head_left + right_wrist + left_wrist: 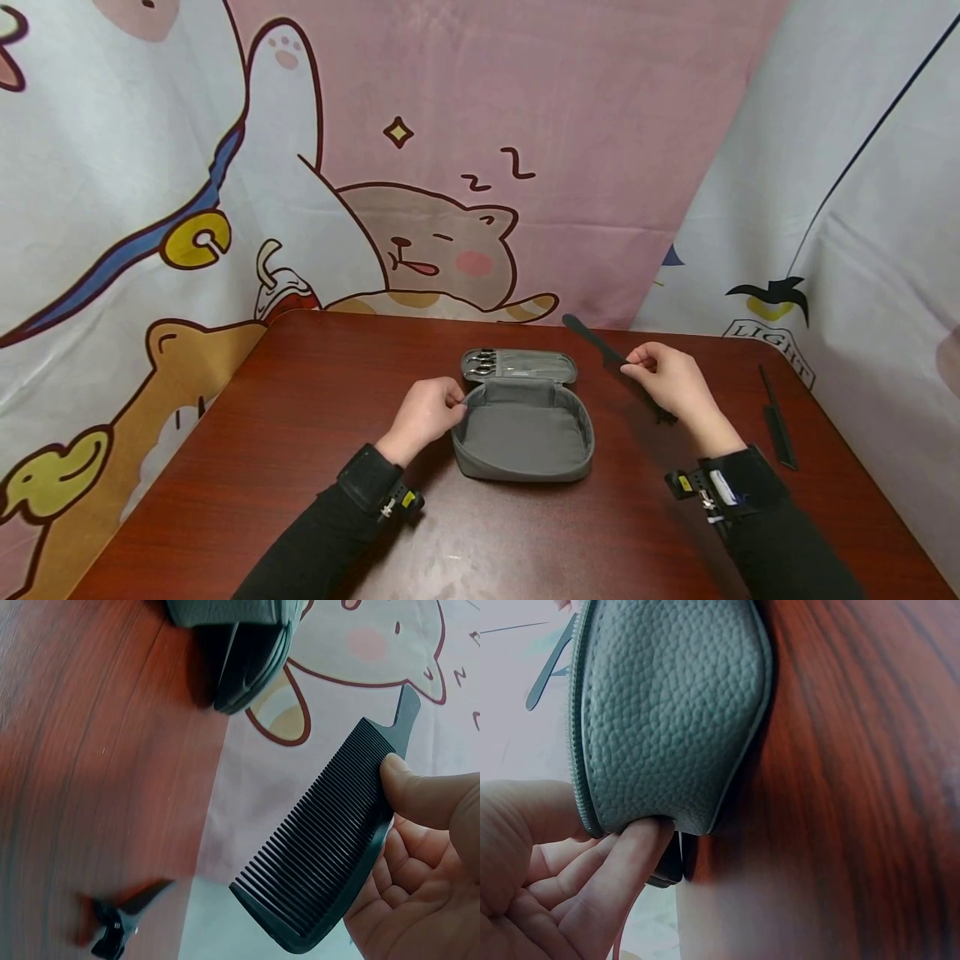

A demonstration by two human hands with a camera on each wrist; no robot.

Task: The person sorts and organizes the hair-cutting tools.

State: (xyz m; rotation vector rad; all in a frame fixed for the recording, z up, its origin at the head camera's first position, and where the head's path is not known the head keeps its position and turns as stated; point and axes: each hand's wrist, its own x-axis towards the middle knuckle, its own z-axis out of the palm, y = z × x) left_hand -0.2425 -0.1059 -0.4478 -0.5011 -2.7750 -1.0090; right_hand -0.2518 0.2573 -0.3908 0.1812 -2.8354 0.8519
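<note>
A grey zip case [525, 477] with a pebbled surface lies unzipped on the table, its lid folded back away from me. My left hand [426, 417] pinches the case's left wall; in the left wrist view the thumb is at the zip edge and a finger presses the outer side. My right hand [671, 383] holds a black comb [322, 832] to the right of the case, above the table. The thumb and fingers grip it near where the handle meets the toothed part. In the head view the hand hides much of the toothed part.
Metal grooming tools [483, 362] sit in the case's lid. A dark hair clip [116, 926] lies on the table beneath the right hand. Farther right lies a thin-handled black comb-like piece [778, 429]. A printed cloth [585, 167] hangs behind the brown table [337, 358].
</note>
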